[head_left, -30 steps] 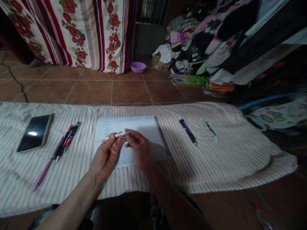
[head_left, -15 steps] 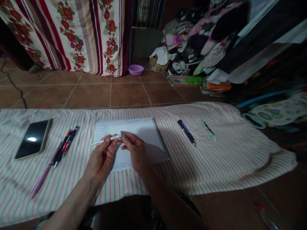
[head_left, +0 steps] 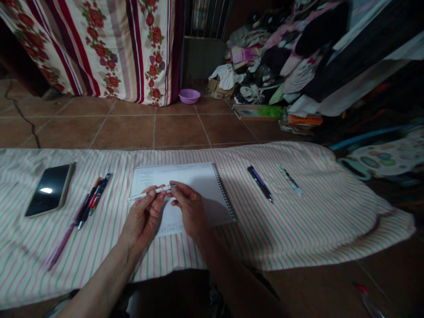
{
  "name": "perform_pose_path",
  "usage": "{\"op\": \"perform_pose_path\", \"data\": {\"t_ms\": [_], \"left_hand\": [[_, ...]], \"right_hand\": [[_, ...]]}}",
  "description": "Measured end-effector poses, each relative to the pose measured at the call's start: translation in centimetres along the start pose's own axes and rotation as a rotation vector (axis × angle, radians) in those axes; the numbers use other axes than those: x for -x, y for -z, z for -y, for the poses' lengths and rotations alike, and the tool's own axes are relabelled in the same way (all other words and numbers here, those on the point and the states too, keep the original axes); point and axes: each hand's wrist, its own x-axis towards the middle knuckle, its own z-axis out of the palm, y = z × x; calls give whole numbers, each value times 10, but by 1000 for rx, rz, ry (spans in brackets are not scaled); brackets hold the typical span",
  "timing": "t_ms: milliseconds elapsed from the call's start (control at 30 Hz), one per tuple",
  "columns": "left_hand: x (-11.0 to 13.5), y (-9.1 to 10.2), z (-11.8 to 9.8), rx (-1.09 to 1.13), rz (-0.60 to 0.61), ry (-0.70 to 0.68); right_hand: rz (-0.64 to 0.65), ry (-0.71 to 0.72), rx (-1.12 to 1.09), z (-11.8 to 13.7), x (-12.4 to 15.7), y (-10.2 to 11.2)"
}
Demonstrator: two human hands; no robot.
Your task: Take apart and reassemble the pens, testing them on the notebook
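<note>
A white pen [head_left: 161, 189] is held level above an open spiral notebook [head_left: 198, 176]. My left hand [head_left: 142, 218] pinches its barrel between thumb and fingers. At the pen's right end, my right hand [head_left: 188, 203] has thumb and fingertips closed on the tip. Both hands hover over the lower part of the page and hide some of it. To the right of the notebook lie a purple and black pen [head_left: 260, 183] and a pale patterned pen [head_left: 289, 180].
Several pens [head_left: 94, 194] lie bunched at the left, beside a phone [head_left: 49, 190]. Everything rests on a striped cloth [head_left: 318, 221]. Beyond it, a purple basin [head_left: 189, 96] stands on the tiled floor near a flowered curtain [head_left: 126, 53] and a clothes pile [head_left: 265, 62].
The view has shifted slightly, so the whole scene sits a little further right. Both hands keep the same grip on the white pen.
</note>
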Motion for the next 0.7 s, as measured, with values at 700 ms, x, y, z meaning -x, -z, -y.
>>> {"op": "perform_pose_path", "data": {"t_ms": [700], "left_hand": [[-1, -1, 8, -55, 51, -54]], "right_hand": [[-35, 8, -69, -4, -3, 5]]}}
